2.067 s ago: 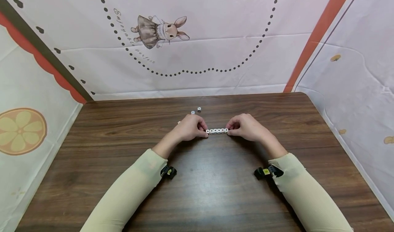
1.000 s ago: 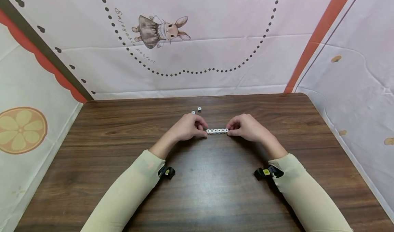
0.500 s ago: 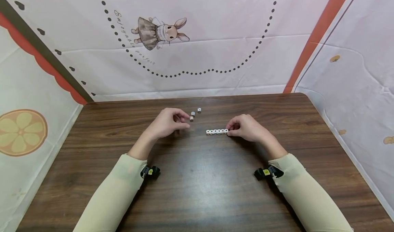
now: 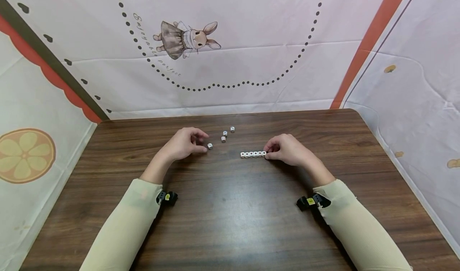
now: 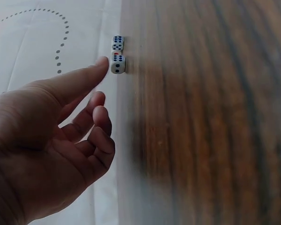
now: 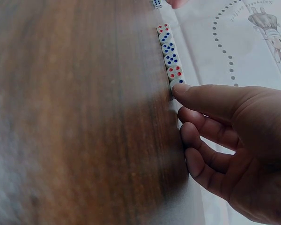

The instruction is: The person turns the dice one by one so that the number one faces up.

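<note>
A row of several white dice [image 4: 251, 154] lies side by side on the table, each with one large dark pip on top. At the row's right end, my right hand [image 4: 291, 149] pinches the last die [image 6: 177, 83] between thumb and fingers. My left hand [image 4: 184, 144] is left of the row, its thumb and fingers parted with nothing between them. Just beyond its fingertips sits a loose die [image 4: 210, 146]. In the left wrist view, a near die [image 5: 117, 63] stands close to the thumb tip, apart from it as far as I can tell.
Three more loose dice lie farther back: one die [image 4: 223, 139], a second die [image 4: 225, 133] and a third die [image 4: 232, 129]. The brown wooden table [image 4: 230, 223] ends at a printed cloth backdrop [image 4: 251, 63].
My left hand has let go of the row's left end and moved left, uncovering loose dice beside it. The right hand stays at the right end. The row looks unmoved.
</note>
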Demonstrator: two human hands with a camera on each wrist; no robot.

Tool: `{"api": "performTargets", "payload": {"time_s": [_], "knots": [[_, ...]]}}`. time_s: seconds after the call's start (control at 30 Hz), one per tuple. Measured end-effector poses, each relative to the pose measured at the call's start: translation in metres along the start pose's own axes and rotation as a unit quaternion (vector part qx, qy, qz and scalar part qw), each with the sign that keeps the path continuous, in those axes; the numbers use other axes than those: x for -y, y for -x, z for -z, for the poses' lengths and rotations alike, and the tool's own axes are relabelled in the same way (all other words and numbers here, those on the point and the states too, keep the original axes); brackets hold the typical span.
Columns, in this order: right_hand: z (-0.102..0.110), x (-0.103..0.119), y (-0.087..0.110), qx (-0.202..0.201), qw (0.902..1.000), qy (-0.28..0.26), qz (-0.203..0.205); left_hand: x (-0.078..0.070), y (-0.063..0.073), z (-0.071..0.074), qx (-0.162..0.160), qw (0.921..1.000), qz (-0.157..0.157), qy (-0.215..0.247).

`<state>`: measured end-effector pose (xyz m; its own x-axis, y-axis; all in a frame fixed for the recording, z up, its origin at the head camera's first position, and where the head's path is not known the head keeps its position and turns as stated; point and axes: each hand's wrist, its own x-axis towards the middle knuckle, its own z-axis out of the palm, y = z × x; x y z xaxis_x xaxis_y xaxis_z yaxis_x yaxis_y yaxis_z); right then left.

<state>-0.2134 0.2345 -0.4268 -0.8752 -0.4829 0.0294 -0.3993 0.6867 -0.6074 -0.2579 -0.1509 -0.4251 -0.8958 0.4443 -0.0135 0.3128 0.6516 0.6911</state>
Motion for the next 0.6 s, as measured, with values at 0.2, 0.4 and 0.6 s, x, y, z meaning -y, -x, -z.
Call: {"api": "performTargets", "payload": {"time_s": [0.2,0.4,0.6], "knots": [[0.0,-0.001,0.0,0.002,1.0,-0.004,-0.001,0.005,-0.009,-0.004,0.03,0.9987,-0.027,-0.032],[0.0,-0.001,0.0,0.002,1.0,-0.004,-0.001,0.001,-0.014,-0.008,0.048,0.9967,-0.047,-0.045],[0.0,-0.001,0.0,0.003,1.0,-0.003,-0.002,-0.004,-0.015,-0.01,0.051,0.9967,-0.038,-0.051]]}}
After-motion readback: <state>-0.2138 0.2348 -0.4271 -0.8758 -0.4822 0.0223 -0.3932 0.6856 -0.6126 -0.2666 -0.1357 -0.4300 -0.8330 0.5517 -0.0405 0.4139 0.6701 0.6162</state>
